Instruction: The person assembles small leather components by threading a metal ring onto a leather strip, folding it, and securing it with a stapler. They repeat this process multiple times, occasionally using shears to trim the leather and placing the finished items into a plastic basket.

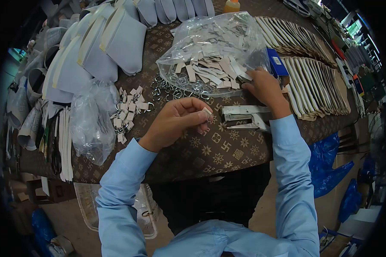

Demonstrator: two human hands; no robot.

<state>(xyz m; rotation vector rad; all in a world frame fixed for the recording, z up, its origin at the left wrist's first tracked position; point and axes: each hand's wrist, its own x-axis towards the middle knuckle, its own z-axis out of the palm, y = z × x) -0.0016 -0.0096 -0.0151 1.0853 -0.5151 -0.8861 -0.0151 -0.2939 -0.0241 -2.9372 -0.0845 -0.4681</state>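
Note:
My left hand (178, 120) is closed in a pinch on a small pale folded tab (207, 112) above the patterned table cover. My right hand (266, 87) reaches to the right edge of a clear plastic bag (188, 36), its thumb and fingers drawn together beside the pale strips (208, 70) in the bag. What those fingers grip is hard to make out. Below my right wrist lies a metal plier-type stapler (244, 116). Loose metal rings (158, 88) lie along the bag's near edge. A pile of folded tabs with rings (128, 109) is left of my left hand.
Grey-white panels (126, 43) stand in rows at the left, near a crumpled plastic bag (93, 122). Stacked fabric pieces (315, 85) fill the right side, beside a blue box (277, 64). An orange-filled bottle (231, 6) is at the back. A basket (88, 210) stands below the table.

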